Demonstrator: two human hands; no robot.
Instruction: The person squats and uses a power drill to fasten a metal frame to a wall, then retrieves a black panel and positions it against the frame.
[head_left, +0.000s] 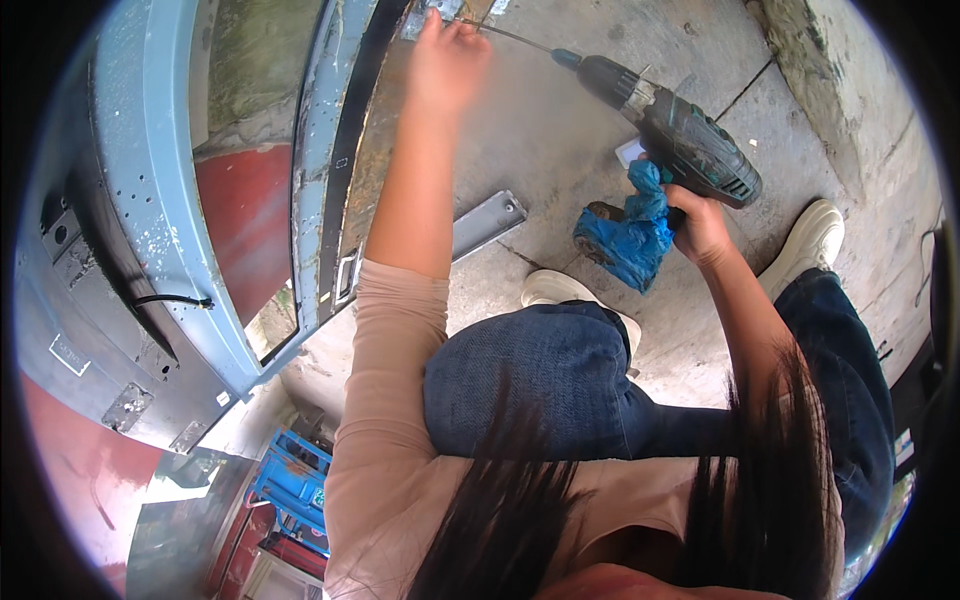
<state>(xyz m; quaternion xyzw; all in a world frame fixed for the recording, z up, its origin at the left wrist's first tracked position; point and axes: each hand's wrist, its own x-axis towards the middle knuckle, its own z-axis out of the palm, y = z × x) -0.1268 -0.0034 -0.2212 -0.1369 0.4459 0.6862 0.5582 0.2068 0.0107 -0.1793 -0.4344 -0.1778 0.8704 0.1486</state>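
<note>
My right hand grips the handle of a dark cordless drill. Torn blue plastic is wrapped around the drill's base. From its chuck a long, thin driver bit runs toward the upper left. My left hand is at the far end of that bit, fingertips close to its tip. Blur hides whether the fingers pinch the bit or something small. Just left of this hand stands a light-blue metal door-like frame with a black edge strip and a window opening.
A grey metal channel piece lies on the concrete floor between my arms. Near the drill is a small white-edged object. A rough concrete ledge borders the upper right. A blue metal frame stands at lower left.
</note>
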